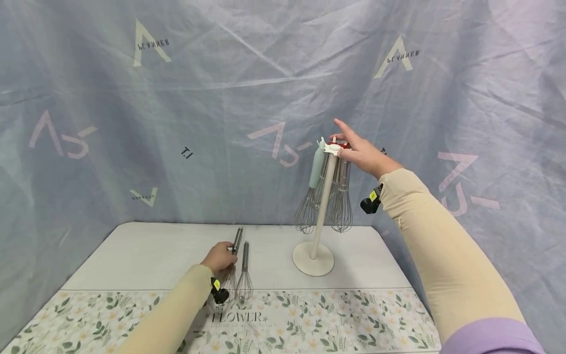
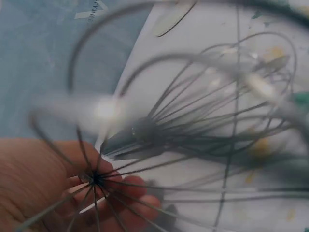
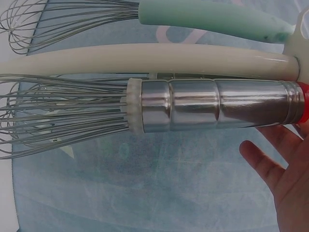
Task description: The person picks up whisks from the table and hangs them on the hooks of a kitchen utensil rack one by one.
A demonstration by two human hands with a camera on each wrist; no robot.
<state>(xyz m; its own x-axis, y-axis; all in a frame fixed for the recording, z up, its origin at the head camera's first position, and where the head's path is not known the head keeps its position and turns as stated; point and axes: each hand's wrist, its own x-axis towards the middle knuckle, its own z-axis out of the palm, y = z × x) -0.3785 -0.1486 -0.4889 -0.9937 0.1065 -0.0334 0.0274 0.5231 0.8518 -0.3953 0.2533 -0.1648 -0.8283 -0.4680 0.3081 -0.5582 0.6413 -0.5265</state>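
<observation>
My left hand grips a metal whisk at its handle, low over the table. In the left wrist view its wires spread toward the camera. A second metal whisk lies just to the right, its handle pointing away. My right hand is at the top of a white stand, index finger stretched out and thumb by the hook ring. Below it hangs a steel-handled whisk with a red end, close to the fingers. A mint-handled whisk hangs at the stand's left.
The stand's round base rests on the white table, toward the right. A floral-printed strip runs along the front. Behind everything hangs a grey-blue cloth. More whisks hang behind the pole, partly hidden.
</observation>
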